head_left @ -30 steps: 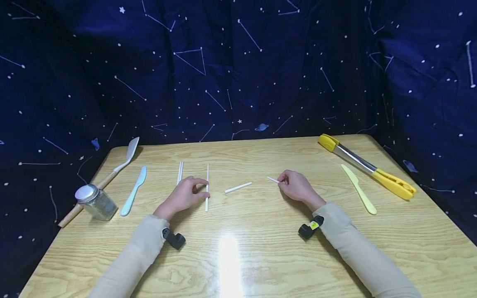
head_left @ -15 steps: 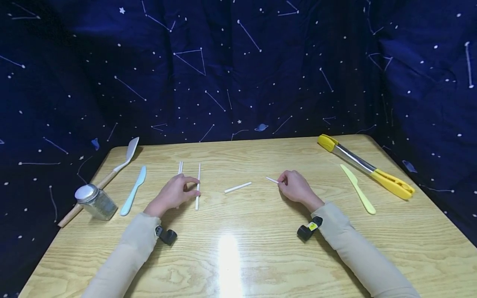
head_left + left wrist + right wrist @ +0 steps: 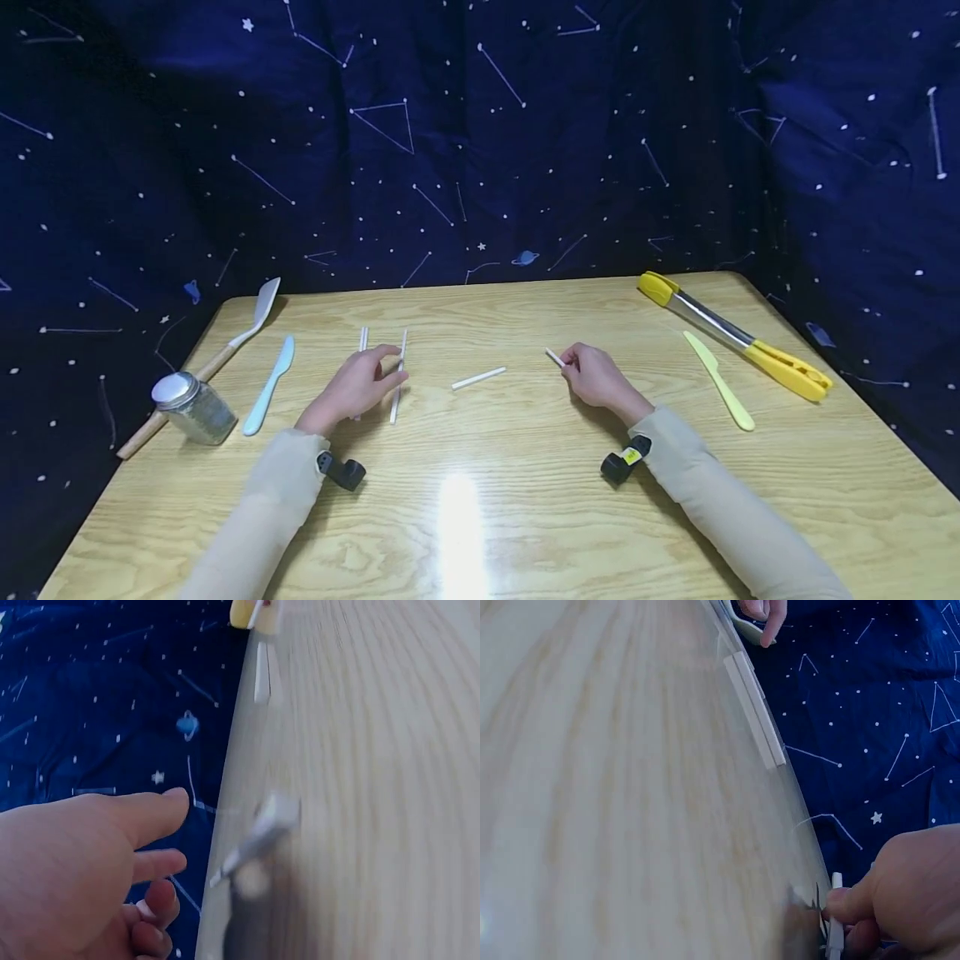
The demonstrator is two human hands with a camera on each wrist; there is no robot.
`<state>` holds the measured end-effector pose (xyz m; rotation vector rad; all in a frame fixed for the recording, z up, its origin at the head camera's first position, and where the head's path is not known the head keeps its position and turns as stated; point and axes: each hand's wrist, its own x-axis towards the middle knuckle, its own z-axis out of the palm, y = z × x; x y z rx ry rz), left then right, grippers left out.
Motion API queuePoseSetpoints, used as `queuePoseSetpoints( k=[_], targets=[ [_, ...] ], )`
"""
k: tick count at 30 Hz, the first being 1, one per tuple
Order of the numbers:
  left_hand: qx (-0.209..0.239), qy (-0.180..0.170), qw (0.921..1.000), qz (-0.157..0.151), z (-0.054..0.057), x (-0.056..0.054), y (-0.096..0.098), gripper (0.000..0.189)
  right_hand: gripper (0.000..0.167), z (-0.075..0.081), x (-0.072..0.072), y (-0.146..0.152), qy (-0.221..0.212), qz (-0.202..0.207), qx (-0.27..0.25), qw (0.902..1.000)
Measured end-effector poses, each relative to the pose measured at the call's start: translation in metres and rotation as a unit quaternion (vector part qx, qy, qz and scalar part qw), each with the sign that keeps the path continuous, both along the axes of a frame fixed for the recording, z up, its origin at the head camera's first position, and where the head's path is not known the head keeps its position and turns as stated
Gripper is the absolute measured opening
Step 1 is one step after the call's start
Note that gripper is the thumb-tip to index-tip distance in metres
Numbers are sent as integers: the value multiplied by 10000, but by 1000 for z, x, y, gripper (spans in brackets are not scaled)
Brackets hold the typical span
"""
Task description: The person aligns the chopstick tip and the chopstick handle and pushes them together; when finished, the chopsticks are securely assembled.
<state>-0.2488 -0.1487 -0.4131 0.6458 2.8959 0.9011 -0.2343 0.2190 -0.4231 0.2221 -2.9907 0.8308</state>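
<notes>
In the head view my left hand [image 3: 356,385] is above a long white stick [image 3: 395,408] lying slightly slanted on the table. Its thumb and forefinger are spread apart; in the left wrist view these fingers stand off the stick [image 3: 259,834]. Partly hidden behind this hand lie two more white sticks [image 3: 363,337], side by side. My right hand [image 3: 597,377] pinches a short white stick [image 3: 553,357] between thumb and fingers, one end poking out toward the back left. Between the hands lies another short white stick [image 3: 478,378], at a slant.
On the left are a light blue knife [image 3: 270,383], a glass jar [image 3: 197,410] with a silver lid, and a wooden-handled spatula [image 3: 217,362]. A pale yellow knife [image 3: 718,379] and yellow tongs [image 3: 735,333] lie on the right. A starry dark blue cloth [image 3: 480,167] hangs behind.
My left hand shifted the long stick leftward, toward the pair; its fingers then spread off it, and the stick now slants slightly. The short stick in my right hand has turned a little.
</notes>
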Motion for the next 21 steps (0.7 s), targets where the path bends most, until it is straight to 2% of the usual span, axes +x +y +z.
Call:
queuePoseSetpoints(
  k=[6, 13, 17, 21],
  targets=[
    [77, 303, 9995, -104, 3, -4, 20, 40, 15, 1, 0, 0, 6, 144, -258, 9996],
    [365, 686, 9970, -61, -5, -2, 40, 30, 7, 5, 2, -2, 222, 363, -1018, 9939],
    [311, 802, 9963, 23, -9, 0, 52, 27, 6, 8, 2, -4, 419, 500, -1433, 9875],
    [172, 724, 9972, -16, -8, 3, 62, 29, 7, 19, 5, -8, 282, 618, -2241, 9722]
  ],
)
